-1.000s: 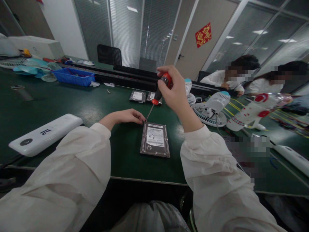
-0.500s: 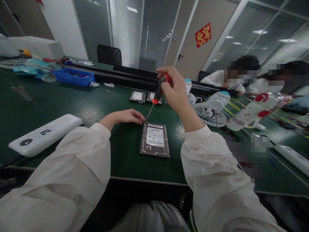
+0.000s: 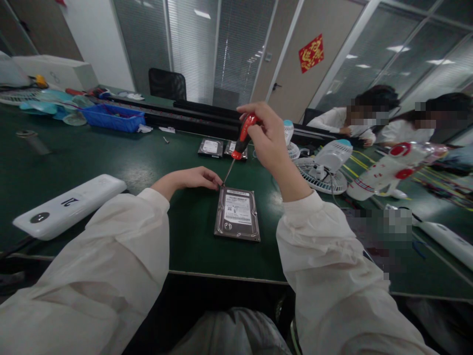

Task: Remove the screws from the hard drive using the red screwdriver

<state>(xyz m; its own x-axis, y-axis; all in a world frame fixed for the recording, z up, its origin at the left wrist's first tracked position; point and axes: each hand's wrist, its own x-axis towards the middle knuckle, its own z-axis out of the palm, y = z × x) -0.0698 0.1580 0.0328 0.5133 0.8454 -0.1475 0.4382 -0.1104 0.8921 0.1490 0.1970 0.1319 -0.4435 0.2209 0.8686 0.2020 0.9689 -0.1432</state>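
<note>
The dark green desk (image 3: pixel 192 254) has a pale, straight near edge. A hard drive (image 3: pixel 238 212) lies label up, a little in from that edge. Farther in, two more drives (image 3: pixel 210 147) sit side by side, before black bars (image 3: pixel 207 118) running along toward the far edge. Leftward lie a long white device (image 3: pixel 70 206), a metal cylinder (image 3: pixel 35 143) and a blue basket (image 3: pixel 113 119); rightward, a white fan (image 3: pixel 327 167).

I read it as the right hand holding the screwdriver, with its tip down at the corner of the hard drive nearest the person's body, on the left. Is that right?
Not quite: the head view shows the screwdriver with its tip at the far left corner of the hard drive. The right hand does hold it.
</note>
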